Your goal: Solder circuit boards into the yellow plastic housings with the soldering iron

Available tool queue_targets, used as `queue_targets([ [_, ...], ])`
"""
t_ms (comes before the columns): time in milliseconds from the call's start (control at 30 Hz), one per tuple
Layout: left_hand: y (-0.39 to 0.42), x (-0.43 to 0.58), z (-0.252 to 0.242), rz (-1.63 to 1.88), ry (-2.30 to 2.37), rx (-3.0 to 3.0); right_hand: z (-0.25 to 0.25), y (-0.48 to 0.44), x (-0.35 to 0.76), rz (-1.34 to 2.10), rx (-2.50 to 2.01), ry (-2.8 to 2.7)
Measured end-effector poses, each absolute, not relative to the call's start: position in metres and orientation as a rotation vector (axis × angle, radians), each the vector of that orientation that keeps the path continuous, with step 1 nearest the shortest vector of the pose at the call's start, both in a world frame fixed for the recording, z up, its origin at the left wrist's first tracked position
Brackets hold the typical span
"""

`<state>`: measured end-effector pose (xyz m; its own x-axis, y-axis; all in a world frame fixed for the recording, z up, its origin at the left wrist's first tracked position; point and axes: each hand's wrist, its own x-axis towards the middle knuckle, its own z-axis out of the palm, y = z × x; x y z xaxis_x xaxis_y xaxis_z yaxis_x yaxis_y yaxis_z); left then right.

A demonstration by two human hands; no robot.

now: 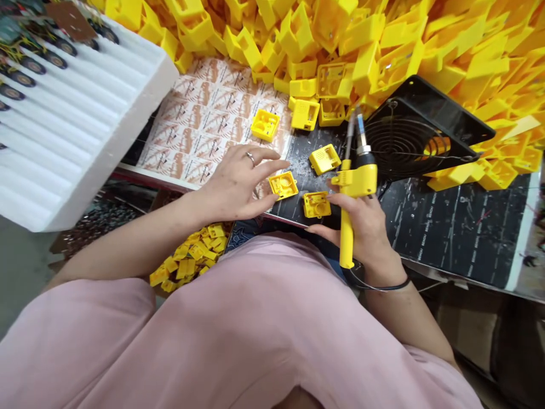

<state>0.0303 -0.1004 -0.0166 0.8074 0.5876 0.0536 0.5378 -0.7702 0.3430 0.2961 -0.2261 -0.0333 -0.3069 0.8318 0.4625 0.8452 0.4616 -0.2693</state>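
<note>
My left hand (240, 184), with a ring on it, reaches over the table edge with its fingers apart. Its thumb and fingertips are beside a small open yellow plastic casing (284, 186); whether they touch it is hard to tell. My right hand (366, 227) is wrapped round the handle of a yellow soldering gun (347, 238), whose metal tip points away from me. A second open casing (317, 205) lies just left of my right fingers. Beyond it rests a casing (325, 159) with its outer side up. Another open casing (264, 125) lies on the printed sheet.
Yellow casings (298, 34) are heaped along the back. A black fan (409, 136) stands right of the soldering gun's tip. At left, a white foam tray (97, 113) holds wheeled parts. Below the table edge, more small yellow parts (191, 255) fill a container.
</note>
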Motion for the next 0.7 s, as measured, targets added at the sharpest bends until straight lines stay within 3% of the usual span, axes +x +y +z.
queue_targets([
  [167, -0.121, 0.04, -0.034, 0.229, 0.946, 2.742, -0.041, -0.222, 0.282, -0.335, -1.541, -2.141],
  [300, -0.105, 0.029, -0.031, 0.277, 0.773, 2.699, -0.04, -0.222, 0.286, -0.168, -1.441, -2.178],
  [433, -0.08, -0.005, -0.015, 0.37, 0.978, 2.612, -0.042, -0.222, 0.293, 0.015, -1.395, -2.125],
  [700, -0.061, -0.02, -0.021, 0.232, 1.177, 2.598, -0.043, -0.211, 0.282, 0.038, -1.29, -2.155],
])
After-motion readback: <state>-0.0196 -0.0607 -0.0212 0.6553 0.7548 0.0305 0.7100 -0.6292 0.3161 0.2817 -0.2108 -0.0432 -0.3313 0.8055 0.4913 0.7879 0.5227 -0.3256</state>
